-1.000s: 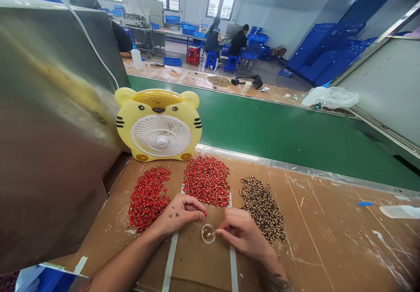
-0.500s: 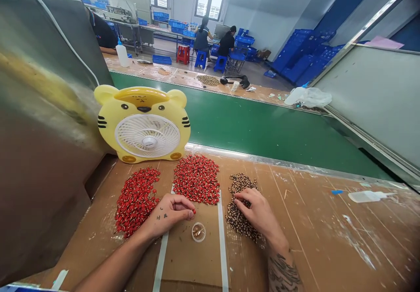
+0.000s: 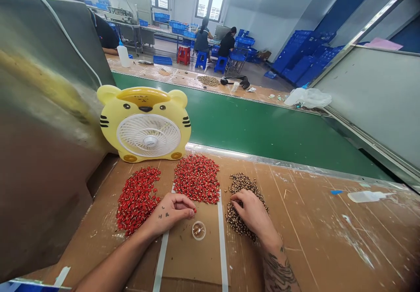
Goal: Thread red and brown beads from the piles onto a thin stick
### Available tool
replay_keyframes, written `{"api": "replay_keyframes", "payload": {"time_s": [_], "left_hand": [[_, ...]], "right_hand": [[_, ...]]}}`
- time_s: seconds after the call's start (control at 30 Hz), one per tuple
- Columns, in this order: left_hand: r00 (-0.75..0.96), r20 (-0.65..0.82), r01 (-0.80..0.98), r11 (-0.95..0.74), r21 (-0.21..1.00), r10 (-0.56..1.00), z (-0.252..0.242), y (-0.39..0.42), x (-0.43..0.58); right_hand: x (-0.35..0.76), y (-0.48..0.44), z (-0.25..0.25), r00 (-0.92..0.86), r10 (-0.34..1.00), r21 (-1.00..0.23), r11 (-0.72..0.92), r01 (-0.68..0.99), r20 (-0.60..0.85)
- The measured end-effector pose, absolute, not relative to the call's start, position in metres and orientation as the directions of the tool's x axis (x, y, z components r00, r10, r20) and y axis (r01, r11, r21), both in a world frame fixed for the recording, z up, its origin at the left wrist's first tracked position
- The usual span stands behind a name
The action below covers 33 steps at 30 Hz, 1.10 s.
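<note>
My left hand [image 3: 173,213] pinches a small red piece [image 3: 195,210] between thumb and fingertips, just above a small clear cup [image 3: 198,231]. My right hand [image 3: 252,211] rests over a pile of small dark-and-gold pieces [image 3: 241,182]. Its thumb and index fingertip are close together, but what lies between them is too small to make out. Beyond my left hand spreads a heap of small red pieces with dark and gold parts [image 3: 197,178]. A second red heap [image 3: 136,200] lies to the left of that hand. Under the cup is a cardboard sheet [image 3: 193,261] edged by pale tape strips.
A yellow animal-faced fan [image 3: 149,137] stands behind the red heaps. Past it runs a green belt [image 3: 249,126]. On the right lie a white squeeze bottle [image 3: 367,196] and a blue scrap [image 3: 336,192]. A metal housing [image 3: 49,152] borders the left. Several people sit farther back.
My right hand has shifted slightly left over the dark-and-gold pile, uncovering more pieces on its right side. The left hand stays nearly still, with the red piece in its fingers.
</note>
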<state>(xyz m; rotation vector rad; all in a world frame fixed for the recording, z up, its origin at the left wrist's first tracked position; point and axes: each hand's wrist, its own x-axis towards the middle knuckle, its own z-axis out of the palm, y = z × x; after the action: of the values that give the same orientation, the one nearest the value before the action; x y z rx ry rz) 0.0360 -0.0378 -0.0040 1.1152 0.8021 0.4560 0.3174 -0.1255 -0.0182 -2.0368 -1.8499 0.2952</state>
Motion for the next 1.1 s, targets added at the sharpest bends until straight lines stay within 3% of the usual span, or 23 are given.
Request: {"api": "replay_keyframes", "payload": {"time_s": [0.4,0.73,0.97,1.1], "left_hand": [[0.637,-0.319,0.039,0.384,0.923,0.702,-0.005,-0.036,0.036],[0.638,-0.309,0.033,0.376,0.926,0.705,0.000,-0.038,0.037],[0.631,-0.299,0.024,0.367,0.930,0.716,-0.002,-0.038,0.036],[0.614,-0.276,-0.008,0.355,0.935,0.739,-0.006,-0.039,0.037]], "right_hand": [[0.315,-0.122,-0.008,0.224,0.968,-0.531,-0.131,0.837,0.115],[0.322,-0.121,-0.011,0.237,0.966,-0.553,-0.143,0.820,0.101],[0.328,-0.121,-0.009,0.288,0.952,-0.697,-0.135,0.704,0.107],[0.314,-0.121,-0.006,0.389,0.915,-0.845,-0.126,0.519,0.102]]}}
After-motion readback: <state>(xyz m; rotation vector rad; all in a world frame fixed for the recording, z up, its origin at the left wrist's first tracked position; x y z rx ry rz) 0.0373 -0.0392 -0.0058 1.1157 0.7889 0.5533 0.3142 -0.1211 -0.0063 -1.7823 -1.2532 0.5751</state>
